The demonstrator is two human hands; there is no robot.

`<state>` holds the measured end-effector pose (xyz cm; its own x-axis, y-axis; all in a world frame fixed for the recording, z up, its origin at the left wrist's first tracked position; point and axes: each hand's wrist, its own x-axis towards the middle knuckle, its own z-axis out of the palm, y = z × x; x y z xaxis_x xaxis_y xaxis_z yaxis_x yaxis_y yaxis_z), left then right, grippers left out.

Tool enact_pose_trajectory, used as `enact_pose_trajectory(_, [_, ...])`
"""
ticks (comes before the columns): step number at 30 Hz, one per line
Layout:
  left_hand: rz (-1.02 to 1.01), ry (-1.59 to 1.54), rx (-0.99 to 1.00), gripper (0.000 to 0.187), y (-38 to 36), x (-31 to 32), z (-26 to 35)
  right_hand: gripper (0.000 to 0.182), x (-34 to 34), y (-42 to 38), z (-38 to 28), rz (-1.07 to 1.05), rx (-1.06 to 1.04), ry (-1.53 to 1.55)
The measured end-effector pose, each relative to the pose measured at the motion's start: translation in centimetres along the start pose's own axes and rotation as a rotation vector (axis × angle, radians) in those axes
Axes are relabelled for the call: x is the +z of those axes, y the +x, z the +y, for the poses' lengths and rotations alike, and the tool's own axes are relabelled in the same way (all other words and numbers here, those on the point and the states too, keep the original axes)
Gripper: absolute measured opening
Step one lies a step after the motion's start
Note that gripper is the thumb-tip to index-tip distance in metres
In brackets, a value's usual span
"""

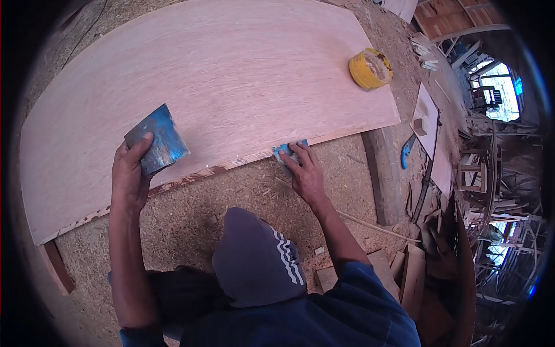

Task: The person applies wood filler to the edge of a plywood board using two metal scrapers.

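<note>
Currently left hand [132, 165] grips blue-grey plate [159, 136] over wooden panel [231, 69], close to near edge; right hand [306, 173] pinches blue scraper [283, 152] at that edge. Scraper, if tilted, could gouge it or slip off. Yellow tub [364, 70] at right edge might topple if panel jolts.

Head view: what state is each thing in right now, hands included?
Left hand: closed on the blue-grey plate
Blue-grey plate: held up, face smudged
Right hand: closed on the blue scraper
Blue scraper: held at the panel's near edge
Panel: broad face up, near edge patchy
Yellow container: on the panel, open, pale material inside
Blue handle: lying unheld
</note>
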<state>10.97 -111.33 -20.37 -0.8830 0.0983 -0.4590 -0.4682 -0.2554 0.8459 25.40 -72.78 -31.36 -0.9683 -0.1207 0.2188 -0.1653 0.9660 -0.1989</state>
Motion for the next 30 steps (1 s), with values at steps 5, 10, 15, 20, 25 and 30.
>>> enact_pose_trajectory(5, [-0.016, 0.026, 0.003, 0.038, 0.4, -0.2, -0.4, 0.053, -1.9, -0.7, -0.1, -0.09, 0.02, 0.051])
enact_pose_trajectory(10, [-0.035, 0.004, 0.001, 0.034, 0.5, 0.0, -0.4, 0.046, -2.6, 1.1, -0.7, -0.06, 0.237, 0.066])
enact_pose_trajectory(15, [-0.068, 0.069, 0.002, 0.037, 0.5, -0.4, -1.0, 0.036, -1.6, 1.8, -3.3, -0.128, 0.228, 0.019])
enact_pose_trajectory(20, [-0.032, 0.069, -0.001, 0.037, 0.8, -0.8, -1.1, 0.038, -2.3, 0.6, -0.3, -0.137, 0.141, 0.115])
enact_pose_trajectory(25, [-0.021, 0.067, 0.001, 0.033, 0.2, -0.5, -0.7, 0.051, -3.3, 0.4, 3.6, -0.065, 0.111, -0.003])
enact_pose_trajectory(30, [-0.011, 0.072, -0.019, 0.034, 0.4, -1.1, -1.1, 0.06, -1.8, -0.8, 4.4, -0.054, 0.029, -0.037])
